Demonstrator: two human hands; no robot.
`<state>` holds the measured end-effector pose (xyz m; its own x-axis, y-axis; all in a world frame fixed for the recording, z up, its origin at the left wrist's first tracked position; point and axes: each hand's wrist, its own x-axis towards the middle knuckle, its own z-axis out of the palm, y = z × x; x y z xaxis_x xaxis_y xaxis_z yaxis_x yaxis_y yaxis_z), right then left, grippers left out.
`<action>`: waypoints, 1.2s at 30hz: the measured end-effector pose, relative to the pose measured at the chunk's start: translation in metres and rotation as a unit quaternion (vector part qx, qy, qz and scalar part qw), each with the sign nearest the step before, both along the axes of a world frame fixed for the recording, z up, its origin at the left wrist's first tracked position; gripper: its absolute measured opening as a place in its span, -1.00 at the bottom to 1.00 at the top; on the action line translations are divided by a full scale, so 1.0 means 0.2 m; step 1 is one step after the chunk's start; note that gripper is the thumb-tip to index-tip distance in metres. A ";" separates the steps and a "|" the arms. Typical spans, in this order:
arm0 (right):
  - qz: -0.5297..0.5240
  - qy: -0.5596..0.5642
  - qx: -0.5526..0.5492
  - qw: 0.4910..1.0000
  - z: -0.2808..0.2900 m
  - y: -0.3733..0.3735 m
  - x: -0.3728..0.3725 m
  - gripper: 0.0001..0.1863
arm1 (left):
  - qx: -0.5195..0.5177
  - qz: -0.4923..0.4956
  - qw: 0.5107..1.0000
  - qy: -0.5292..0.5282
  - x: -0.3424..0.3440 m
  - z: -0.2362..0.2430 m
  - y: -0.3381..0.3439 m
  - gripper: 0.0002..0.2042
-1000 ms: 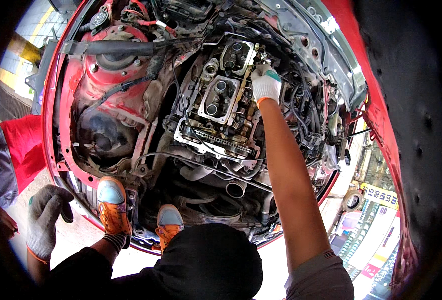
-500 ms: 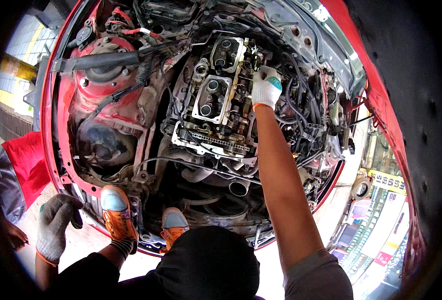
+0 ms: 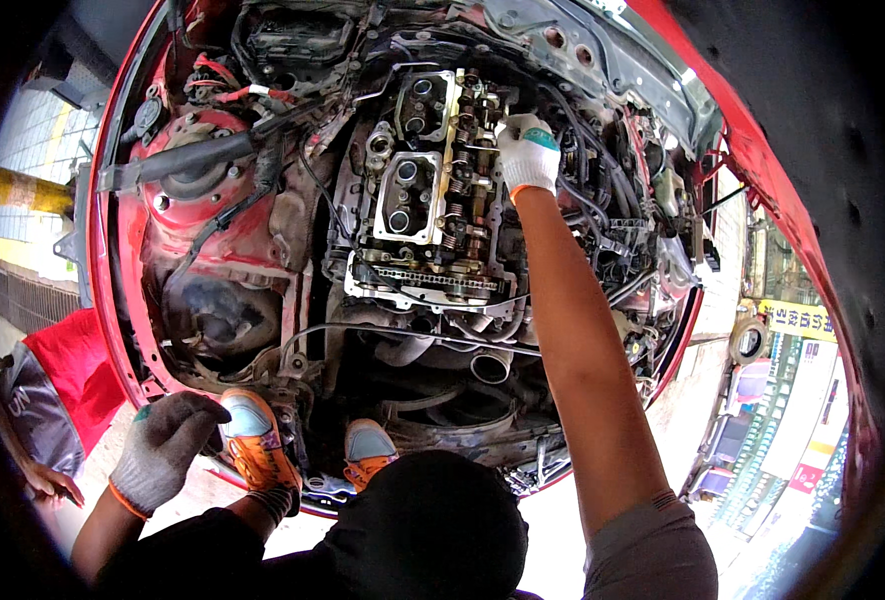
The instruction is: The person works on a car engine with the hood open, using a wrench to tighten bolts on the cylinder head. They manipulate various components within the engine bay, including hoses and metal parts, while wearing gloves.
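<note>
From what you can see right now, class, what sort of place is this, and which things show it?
Probably a car repair workshop: an engine with inner parts bared sits in a red car, a gloved right hand is over the engine's right side, and a tyre shows beyond the car.

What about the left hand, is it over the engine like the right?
No, the left hand is beside an orange shoe, while only the right hand is over the engine.

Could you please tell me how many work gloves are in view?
2: a white glove on the right hand, over the engine; a grey glove on the left hand, at lower left.
</note>
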<state>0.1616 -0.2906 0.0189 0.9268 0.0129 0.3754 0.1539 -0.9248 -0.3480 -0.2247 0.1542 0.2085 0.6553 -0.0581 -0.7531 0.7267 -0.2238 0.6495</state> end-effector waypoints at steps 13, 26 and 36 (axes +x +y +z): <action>0.078 0.032 0.340 0.937 0.38 0.32 -0.43 -0.79 | 0.150 -0.301 0.824 -0.456 0.68 0.14 -0.20 -0.77; 0.065 0.198 0.591 0.779 0.85 0.47 -0.90 -0.79 | -0.006 -0.257 0.862 -0.438 1.00 0.10 -0.58 -0.79; 0.076 0.276 0.440 0.851 1.03 0.30 -0.94 -0.68 | -0.006 -0.353 0.817 -0.456 1.06 0.21 -0.69 -0.80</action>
